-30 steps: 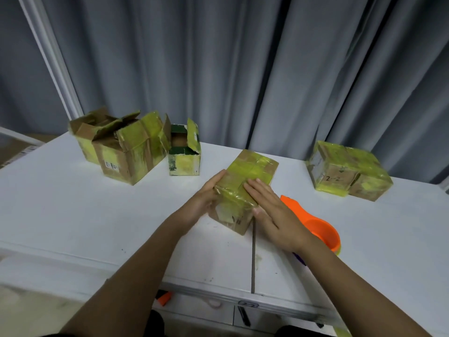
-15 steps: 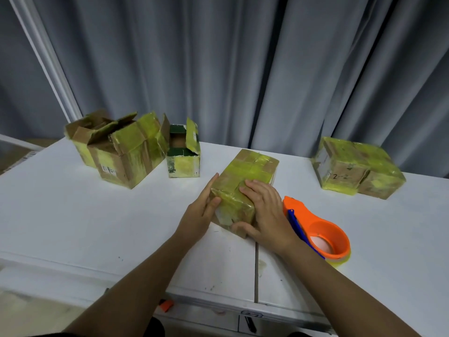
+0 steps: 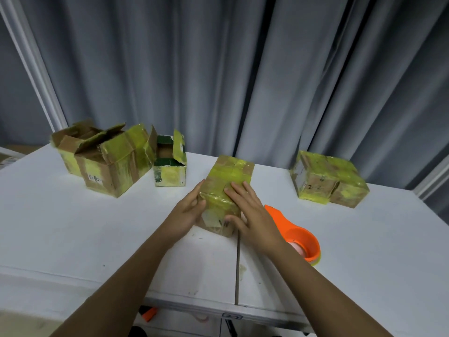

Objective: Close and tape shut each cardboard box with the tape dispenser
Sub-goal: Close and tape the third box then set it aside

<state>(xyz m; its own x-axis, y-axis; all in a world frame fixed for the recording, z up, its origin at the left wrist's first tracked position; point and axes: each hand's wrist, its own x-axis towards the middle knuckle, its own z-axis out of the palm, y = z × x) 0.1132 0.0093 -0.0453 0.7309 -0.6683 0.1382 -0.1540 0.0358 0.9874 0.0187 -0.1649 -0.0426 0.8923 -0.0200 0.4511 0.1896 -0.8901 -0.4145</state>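
A closed cardboard box wrapped in yellow-green tape lies at the table's middle. My left hand presses flat against its left side, fingers straight. My right hand lies over its top right, fingers spread, thumb on the near face. The orange tape dispenser lies on the table just right of my right wrist, partly hidden by it. Three open boxes stand at the back left: a big one, one behind it, and a small green-lined one. A taped box sits at the back right.
The white table has a seam running toward me from under the middle box. Grey curtains hang close behind it. A small orange object shows below the table's front edge.
My right hand slid back along the box top, fingers spreading flatter. My left hand shifted slightly along the left side. The box and dispenser stayed put.
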